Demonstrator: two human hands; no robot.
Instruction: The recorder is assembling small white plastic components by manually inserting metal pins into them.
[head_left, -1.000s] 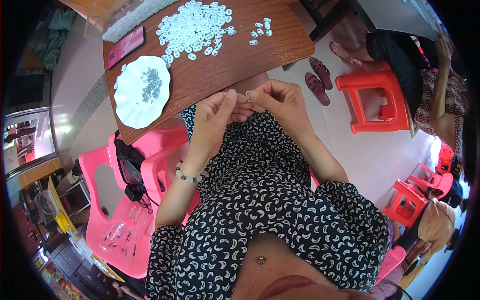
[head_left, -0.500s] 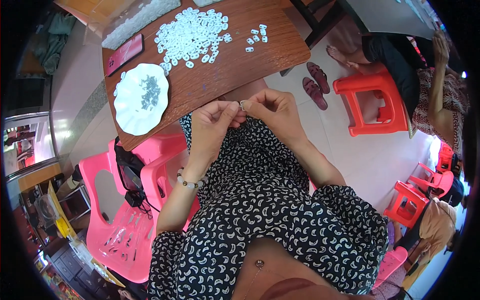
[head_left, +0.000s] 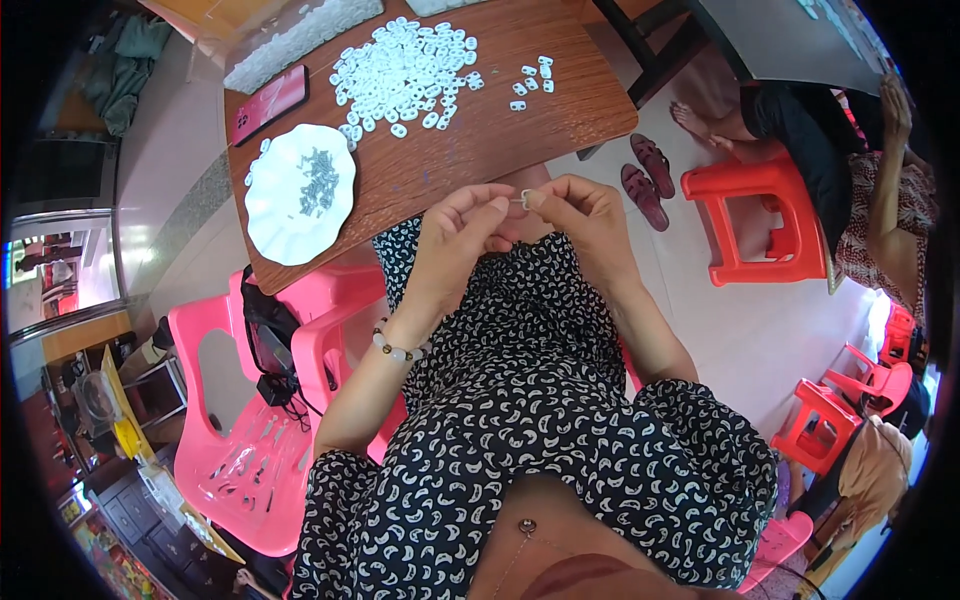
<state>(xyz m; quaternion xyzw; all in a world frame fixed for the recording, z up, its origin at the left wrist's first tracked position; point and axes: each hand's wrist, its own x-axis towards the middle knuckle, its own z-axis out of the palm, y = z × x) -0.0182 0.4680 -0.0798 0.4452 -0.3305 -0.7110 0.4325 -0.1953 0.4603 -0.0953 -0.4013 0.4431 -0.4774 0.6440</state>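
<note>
Just beyond my lap, both hands meet fingertip to fingertip near the table edge. My right hand (head_left: 590,228) pinches a small white plastic piece (head_left: 527,199) between thumb and forefinger. Closed in a pinch beside it, my left hand (head_left: 452,245) has a thin pale sliver at its fingertips, too small to name. On the table (head_left: 480,150) lies a large heap of white plastic pieces (head_left: 395,75) with two holes each. Several similar pieces (head_left: 532,85) are set apart to the right. A white wavy-rimmed plate (head_left: 275,225) holds a pile of small grey metal pins (head_left: 319,182).
A pink phone (head_left: 270,104) lies behind the plate, near a clear tray of white pieces (head_left: 305,42). Left of me stands a pink chair (head_left: 235,480) with a black bag (head_left: 268,325). To the right are sandals (head_left: 645,185), a red stool (head_left: 755,215) and a seated person (head_left: 880,215).
The view has shifted slightly, so the table and chairs sit further right in the picture. My hands stay together, with the white piece and the thin sliver now showing more clearly between them.
</note>
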